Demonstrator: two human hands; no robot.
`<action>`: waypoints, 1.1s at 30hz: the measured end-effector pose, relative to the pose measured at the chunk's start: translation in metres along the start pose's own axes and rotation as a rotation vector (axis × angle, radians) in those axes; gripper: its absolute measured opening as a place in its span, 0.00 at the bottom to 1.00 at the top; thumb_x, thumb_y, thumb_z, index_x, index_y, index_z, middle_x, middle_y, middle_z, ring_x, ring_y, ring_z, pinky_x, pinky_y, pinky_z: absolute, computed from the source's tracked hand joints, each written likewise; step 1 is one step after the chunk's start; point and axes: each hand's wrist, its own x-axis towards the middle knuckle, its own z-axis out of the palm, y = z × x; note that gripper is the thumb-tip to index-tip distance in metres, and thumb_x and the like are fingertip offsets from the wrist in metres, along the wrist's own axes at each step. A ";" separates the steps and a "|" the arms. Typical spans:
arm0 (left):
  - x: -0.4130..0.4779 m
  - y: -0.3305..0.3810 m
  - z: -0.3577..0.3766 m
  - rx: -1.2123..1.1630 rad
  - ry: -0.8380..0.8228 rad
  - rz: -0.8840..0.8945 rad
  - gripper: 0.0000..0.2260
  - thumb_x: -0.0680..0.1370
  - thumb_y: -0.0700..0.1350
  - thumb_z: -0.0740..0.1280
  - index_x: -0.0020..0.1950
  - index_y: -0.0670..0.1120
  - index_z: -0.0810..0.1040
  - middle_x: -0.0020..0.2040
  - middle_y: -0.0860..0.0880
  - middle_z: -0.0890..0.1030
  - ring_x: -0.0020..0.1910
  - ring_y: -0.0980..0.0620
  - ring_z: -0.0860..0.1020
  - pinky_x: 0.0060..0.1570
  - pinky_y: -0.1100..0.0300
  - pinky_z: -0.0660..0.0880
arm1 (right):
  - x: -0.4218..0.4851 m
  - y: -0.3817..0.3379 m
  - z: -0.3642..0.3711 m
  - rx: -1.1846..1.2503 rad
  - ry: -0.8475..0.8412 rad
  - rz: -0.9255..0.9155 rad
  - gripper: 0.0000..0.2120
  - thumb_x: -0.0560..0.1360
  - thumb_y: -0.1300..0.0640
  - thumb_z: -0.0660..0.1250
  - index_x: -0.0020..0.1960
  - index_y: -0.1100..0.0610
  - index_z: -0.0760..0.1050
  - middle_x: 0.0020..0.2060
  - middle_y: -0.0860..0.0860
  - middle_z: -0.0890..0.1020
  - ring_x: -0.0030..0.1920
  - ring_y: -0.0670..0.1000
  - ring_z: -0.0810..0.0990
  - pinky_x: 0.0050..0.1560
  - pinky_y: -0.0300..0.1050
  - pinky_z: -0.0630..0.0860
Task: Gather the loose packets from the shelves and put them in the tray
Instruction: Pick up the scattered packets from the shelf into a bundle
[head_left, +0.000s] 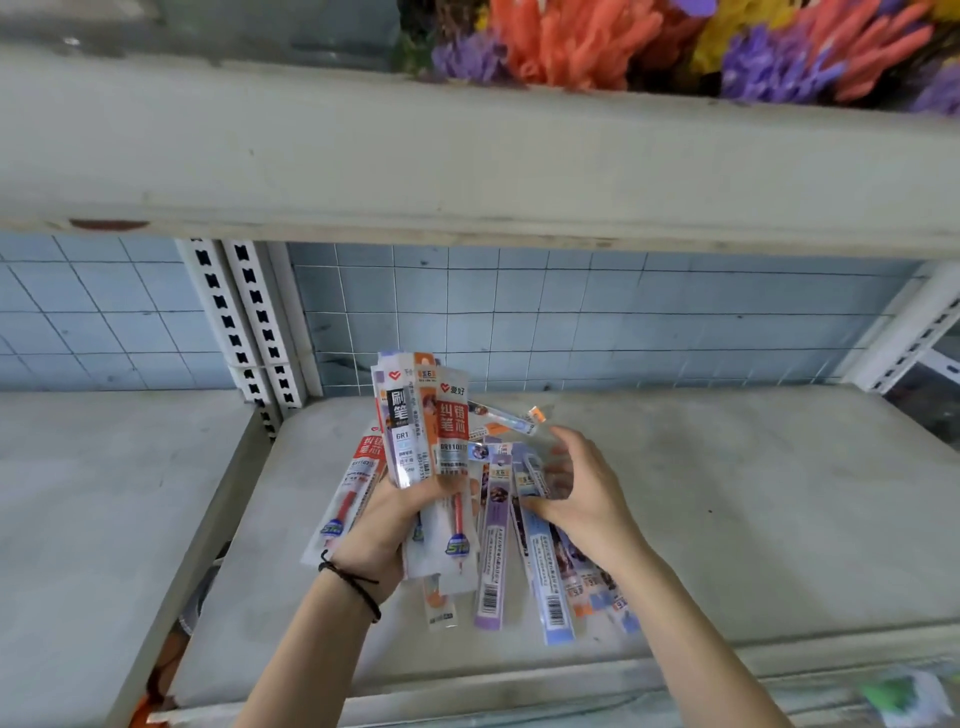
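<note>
My left hand (387, 525) grips a fanned bundle of long pen-refill packets (423, 426), red, orange and black printed, held upright above the grey shelf (727, 519). My right hand (576, 488) curls its fingers round several more packets (530, 561), purple and blue ones, whose lower ends spread toward the shelf's front edge. One thin packet (506, 415) lies behind the bundle near the back of the shelf. No tray is in view.
A white upper shelf (467, 156) overhangs close above, with colourful artificial flowers (675, 47) on it. Blue tiled wall (623, 322) forms the back. Slotted white uprights (249, 332) stand at left; another grey shelf (104, 519) lies left of them.
</note>
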 end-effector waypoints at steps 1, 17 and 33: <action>0.000 0.000 0.000 -0.004 0.001 0.002 0.14 0.64 0.38 0.69 0.48 0.42 0.78 0.36 0.45 0.85 0.33 0.49 0.84 0.30 0.57 0.79 | -0.001 -0.001 0.001 0.030 0.021 0.001 0.39 0.62 0.55 0.80 0.69 0.49 0.66 0.59 0.47 0.73 0.57 0.46 0.76 0.59 0.45 0.75; 0.007 -0.004 -0.006 -0.028 0.017 0.005 0.15 0.64 0.39 0.70 0.50 0.44 0.78 0.40 0.44 0.85 0.35 0.48 0.84 0.33 0.55 0.81 | -0.004 -0.030 0.022 -0.312 -0.055 0.164 0.40 0.61 0.41 0.77 0.65 0.57 0.64 0.56 0.52 0.71 0.58 0.53 0.71 0.52 0.43 0.70; 0.005 -0.004 -0.002 -0.002 -0.010 -0.031 0.14 0.66 0.37 0.72 0.51 0.44 0.80 0.45 0.41 0.85 0.41 0.45 0.85 0.39 0.52 0.82 | 0.000 -0.023 -0.014 0.718 -0.042 0.376 0.20 0.68 0.71 0.72 0.58 0.59 0.77 0.45 0.57 0.86 0.43 0.57 0.85 0.44 0.51 0.80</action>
